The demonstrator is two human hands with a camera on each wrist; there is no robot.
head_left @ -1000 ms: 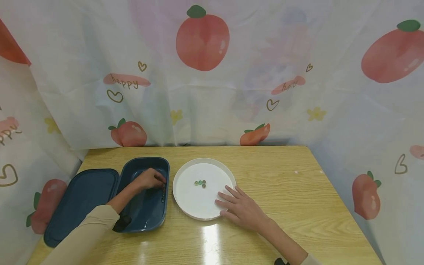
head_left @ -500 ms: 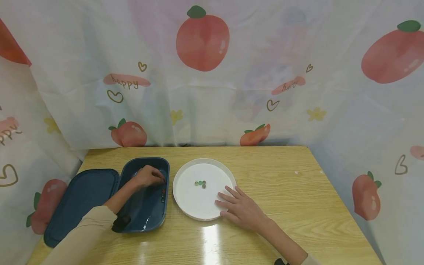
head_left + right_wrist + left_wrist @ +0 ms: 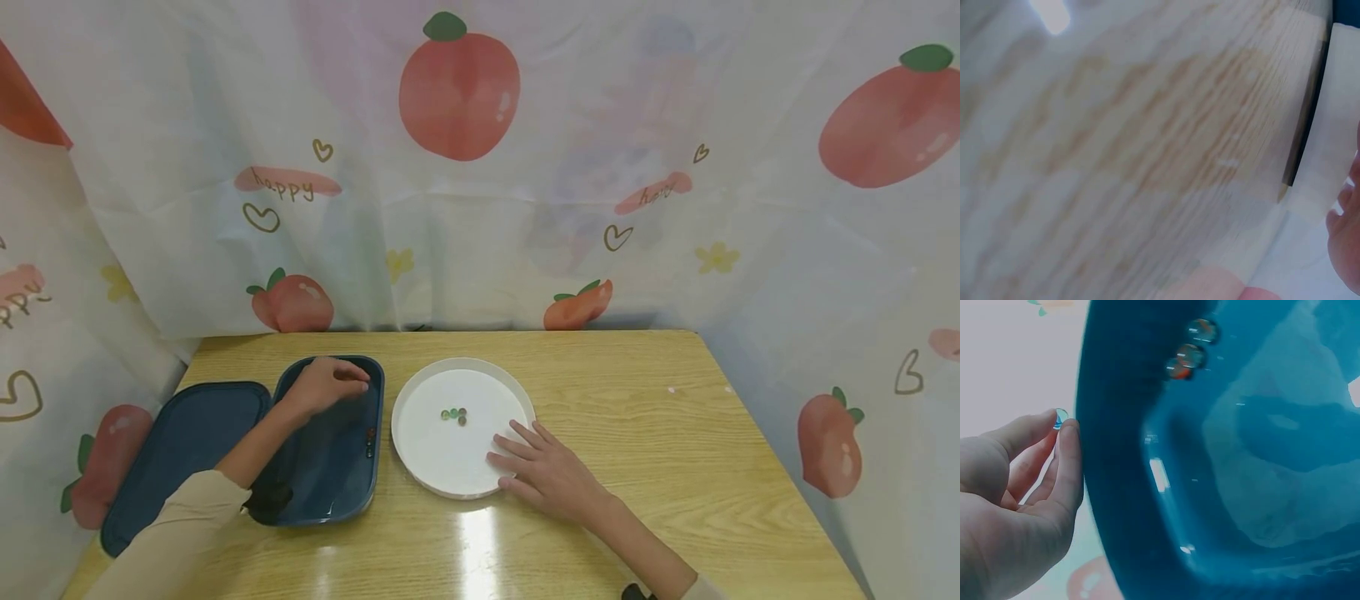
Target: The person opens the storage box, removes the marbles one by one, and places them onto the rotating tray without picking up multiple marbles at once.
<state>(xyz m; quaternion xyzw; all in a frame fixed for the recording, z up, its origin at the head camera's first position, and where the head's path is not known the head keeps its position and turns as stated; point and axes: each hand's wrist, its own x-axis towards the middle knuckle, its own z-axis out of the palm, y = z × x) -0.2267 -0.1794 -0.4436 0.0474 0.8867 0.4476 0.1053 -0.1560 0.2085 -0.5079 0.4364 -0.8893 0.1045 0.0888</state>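
Observation:
My left hand (image 3: 327, 385) pinches a clear marble with a blue streak (image 3: 1061, 417) between thumb and fingertips, over the far part of a dark blue rectangular box (image 3: 326, 500). Inside the box, against its right wall, lie three glass marbles (image 3: 1191, 356) with red-orange and dark swirls. Beside the box stands a round white rimmed plate (image 3: 442, 471). Several greenish and brownish marbles (image 3: 453, 414) sit together near its middle. Fingers spread, my right hand (image 3: 551, 471) rests at the plate's right front rim.
Left of the box lies its dark blue lid (image 3: 183, 454), partly at the table's left edge. The wooden table (image 3: 637, 417) ends at a fruit-printed curtain (image 3: 480, 250) behind and at both sides.
My left hand has risen from the box's right wall and moved back and slightly left, with a marble between the fingertips. The right hand and the plate's marbles have stayed put.

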